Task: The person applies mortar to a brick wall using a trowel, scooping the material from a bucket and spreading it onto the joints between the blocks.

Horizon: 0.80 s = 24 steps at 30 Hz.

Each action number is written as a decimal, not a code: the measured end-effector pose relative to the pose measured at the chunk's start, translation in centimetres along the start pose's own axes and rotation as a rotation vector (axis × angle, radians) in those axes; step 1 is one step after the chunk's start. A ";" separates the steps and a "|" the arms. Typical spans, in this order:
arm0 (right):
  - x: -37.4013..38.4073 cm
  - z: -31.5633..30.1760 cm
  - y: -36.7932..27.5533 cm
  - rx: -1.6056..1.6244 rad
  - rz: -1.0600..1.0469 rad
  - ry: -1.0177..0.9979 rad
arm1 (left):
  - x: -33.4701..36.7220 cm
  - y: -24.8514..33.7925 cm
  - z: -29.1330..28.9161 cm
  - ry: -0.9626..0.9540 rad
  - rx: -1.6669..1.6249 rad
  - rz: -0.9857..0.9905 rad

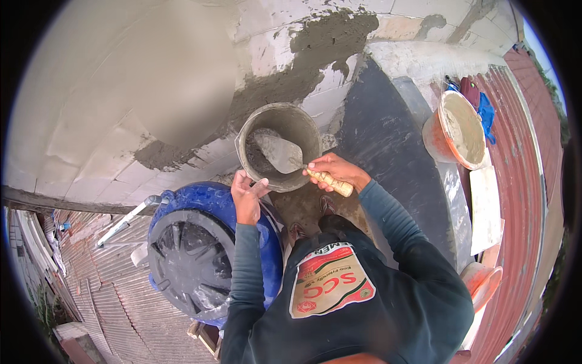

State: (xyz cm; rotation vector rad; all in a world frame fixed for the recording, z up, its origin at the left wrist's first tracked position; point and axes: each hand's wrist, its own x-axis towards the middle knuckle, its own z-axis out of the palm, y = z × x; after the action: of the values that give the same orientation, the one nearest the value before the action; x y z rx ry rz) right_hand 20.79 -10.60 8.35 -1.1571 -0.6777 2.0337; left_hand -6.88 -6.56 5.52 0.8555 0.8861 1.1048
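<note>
My left hand [247, 198] grips the near-left rim of a grey, mortar-stained bucket [310, 126], its thumb lying over the edge. Inside the bucket sits grey wet mortar [257, 159]. In my right hand [339, 168] is the pale, worn handle of a trowel [282, 153]. The trowel's broad, mortar-smeared blade reaches over the near rim into the bucket's mouth. The fingers of my right hand are wrapped round the handle, close to the bucket's right side.
Ahead stands a block wall [267, 56] with patches of wet mortar. A blue tank [203, 197] with a black lid [191, 258] is at my left, beside a white pipe [128, 222]. To the right are a dark slab [394, 142], an orange mortar bucket [435, 141] and red corrugated roofing [515, 158].
</note>
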 end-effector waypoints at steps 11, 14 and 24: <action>-3.6 5.2 1.1 0.372 -0.268 0.063 | 2.3 -2.1 -1.9 -0.005 -0.246 -0.133; -6.1 7.4 -0.8 0.435 -0.516 0.175 | 3.4 -2.0 -1.7 0.010 -0.291 -0.190; -4.5 12.0 -9.7 0.408 -1.241 0.941 | 4.7 -0.5 -3.6 0.060 -0.221 -0.264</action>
State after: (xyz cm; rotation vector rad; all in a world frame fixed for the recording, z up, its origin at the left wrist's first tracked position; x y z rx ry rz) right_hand 14.85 -9.23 23.18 -0.9026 -0.2924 0.4417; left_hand -9.03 -1.70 2.82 0.5093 0.8797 0.9786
